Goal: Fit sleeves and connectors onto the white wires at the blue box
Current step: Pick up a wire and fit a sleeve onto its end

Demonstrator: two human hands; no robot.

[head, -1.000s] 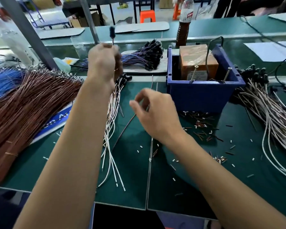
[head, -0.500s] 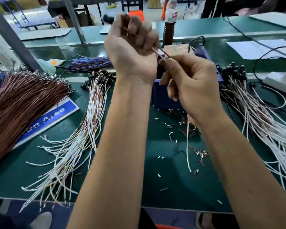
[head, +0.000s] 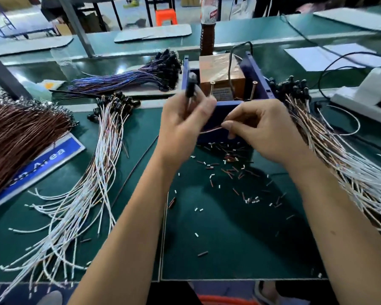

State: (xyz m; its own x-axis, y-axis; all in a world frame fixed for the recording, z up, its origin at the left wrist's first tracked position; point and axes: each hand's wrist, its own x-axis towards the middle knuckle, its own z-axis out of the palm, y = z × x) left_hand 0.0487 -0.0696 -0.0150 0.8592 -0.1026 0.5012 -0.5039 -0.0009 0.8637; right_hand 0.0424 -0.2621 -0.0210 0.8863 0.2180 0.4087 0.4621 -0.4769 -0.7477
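Before the blue box (head: 220, 116), at the green mat's (head: 229, 238) far edge, a black connector (head: 190, 88) is gripped upright in the curled left hand (head: 182, 128); its thin wire (head: 210, 129) is pinched by the right hand (head: 262, 130). White wires (head: 79, 205) are fanned leftward, more bundled at right (head: 350, 168); cut sleeves (head: 227, 164) are scattered between

Single head cam, wide-angle, so we've no second view to overlap with. We look forward and down from above the bench (head: 229, 249), close in: both forearms run up from the bottom edge to the left hand (head: 185, 126) and right hand (head: 264, 133) near frame centre, right in front of the blue box (head: 220, 115). Bench near edge sits at the bottom. Top of frame reaches further benches and floor. Edges bend noticeably.
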